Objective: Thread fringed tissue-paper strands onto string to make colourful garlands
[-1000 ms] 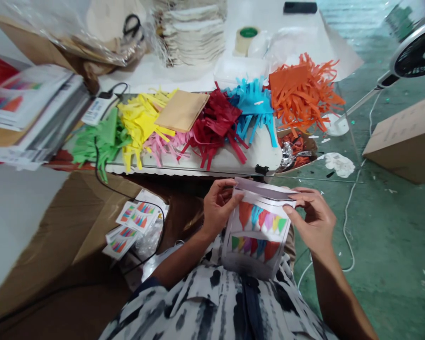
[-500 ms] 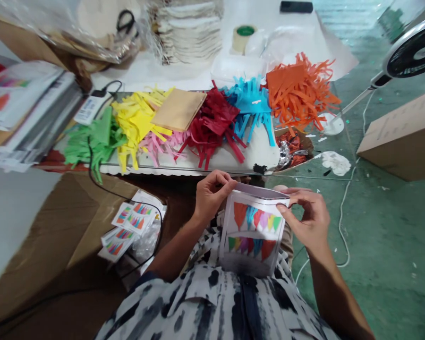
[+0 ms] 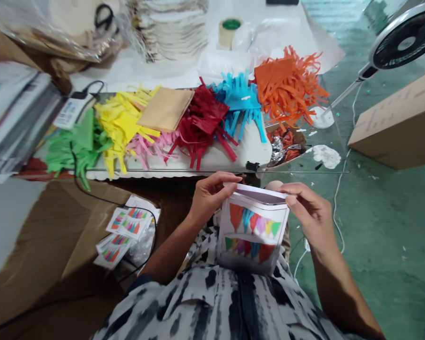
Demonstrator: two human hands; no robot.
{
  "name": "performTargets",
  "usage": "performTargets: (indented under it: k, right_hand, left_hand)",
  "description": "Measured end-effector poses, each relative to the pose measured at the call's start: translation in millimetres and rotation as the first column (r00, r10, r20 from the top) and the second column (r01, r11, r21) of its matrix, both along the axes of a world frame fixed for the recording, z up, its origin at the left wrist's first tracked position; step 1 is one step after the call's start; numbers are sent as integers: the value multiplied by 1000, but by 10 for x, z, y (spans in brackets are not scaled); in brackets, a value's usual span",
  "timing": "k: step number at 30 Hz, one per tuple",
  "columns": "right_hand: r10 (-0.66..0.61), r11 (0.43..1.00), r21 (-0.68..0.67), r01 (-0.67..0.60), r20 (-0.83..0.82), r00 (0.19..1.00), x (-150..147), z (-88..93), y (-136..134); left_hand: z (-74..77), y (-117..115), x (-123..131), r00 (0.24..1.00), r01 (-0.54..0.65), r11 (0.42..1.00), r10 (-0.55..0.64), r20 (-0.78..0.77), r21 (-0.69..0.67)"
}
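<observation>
One printed pouch [image 3: 251, 229] sits between and just below the left hand [image 3: 209, 194] and right hand [image 3: 313, 211], each pinching a top corner.

Pinches printed pouch [image 3: 246, 262] by its top edge at lower centre, with left hand [image 3: 211, 194] at its left corner and right hand [image 3: 313, 212] at its right. Shows parted mouth and two printed rows of coloured pennants [image 3: 254, 222]. Note across middle, left to right: green fringe [image 3: 80, 141], yellow fringe [image 3: 116, 119], pink fringe [image 3: 150, 145], red fringe [image 3: 206, 118], blue fringe [image 3: 238, 98], orange fringe [image 3: 286, 87]. Note fan [image 3: 403, 45] at upper right.
</observation>
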State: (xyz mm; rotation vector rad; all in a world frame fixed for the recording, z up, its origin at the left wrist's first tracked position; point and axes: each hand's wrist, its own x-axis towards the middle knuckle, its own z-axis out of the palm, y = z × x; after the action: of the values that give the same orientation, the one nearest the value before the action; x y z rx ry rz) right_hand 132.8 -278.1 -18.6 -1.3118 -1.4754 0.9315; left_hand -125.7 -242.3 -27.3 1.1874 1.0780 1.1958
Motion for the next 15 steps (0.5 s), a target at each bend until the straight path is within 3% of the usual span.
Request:
performTargets:
  k: [5, 10, 13, 15]
  right_hand:
    - [80, 959, -261, -109, -118, 990, 38, 63, -27]
    - [61, 929, -350, -118, -170, 984, 31, 106, -30]
    - [111, 916, -376, -144, -106, 988, 57, 150, -8]
    - [142, 909, -385, -162, -81, 987, 84, 171, 15]
  left_hand:
    - [78, -54, 34, 1000, 21, 995, -23, -14, -98]
    - [53, -69, 32, 1000, 29, 995, -29, 6, -99]
    - [42, -80, 52, 999, 29, 999, -29, -26, -28]
    - [51, -78, 76, 994, 26, 995, -15, -106, 101]
